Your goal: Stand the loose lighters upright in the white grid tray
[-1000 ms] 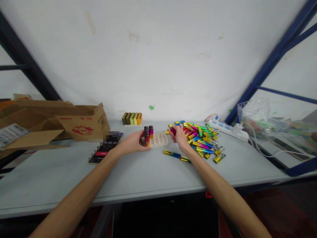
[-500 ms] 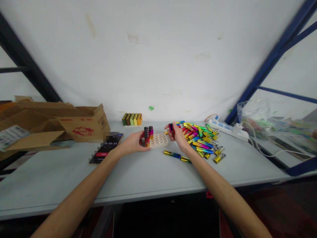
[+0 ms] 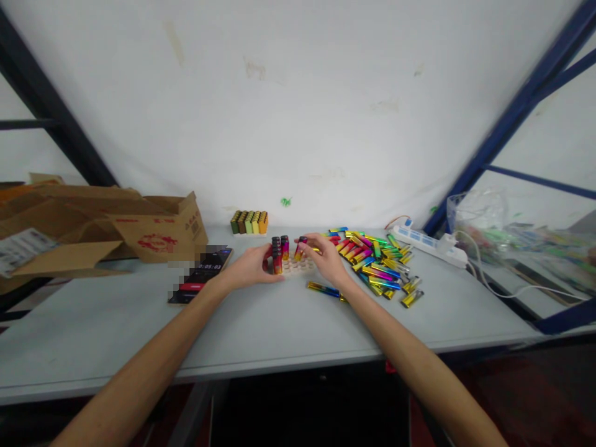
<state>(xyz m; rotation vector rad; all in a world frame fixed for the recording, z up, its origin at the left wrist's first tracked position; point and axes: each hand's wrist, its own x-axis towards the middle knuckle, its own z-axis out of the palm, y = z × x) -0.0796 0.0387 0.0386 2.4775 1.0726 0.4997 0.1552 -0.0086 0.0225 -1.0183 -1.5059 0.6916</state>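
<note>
A cream tray with round holes [image 3: 305, 268] sits on the table in front of me. Several shiny red-and-purple lighters [image 3: 277, 264] stand upright at its left end. My left hand [image 3: 254, 268] curls around that end, thumb at the front and fingers behind, steadying tray and lighters. In my right hand [image 3: 326, 256], a purple-to-yellow lighter [image 3: 299, 248] is pinched, slightly tilted, over the tray's holes. Whether its lower end is inside a hole I cannot tell. Right of this hand lies a loose pile of metallic lighters [image 3: 372, 261], and a blue-and-gold lighter [image 3: 323, 289] lies nearer me.
A filled block of green, brown and yellow lighters [image 3: 249, 222] stands by the wall. To the left are a phone [image 3: 205, 273] showing a timer and open cardboard boxes [image 3: 153, 233]. A white power strip [image 3: 426, 244] with a cable and plastic bags [image 3: 479, 217] occupy the right.
My right hand has moved left from beside the pile to above the tray, bringing the lighter with it. My left hand stays at the tray's left end.
</note>
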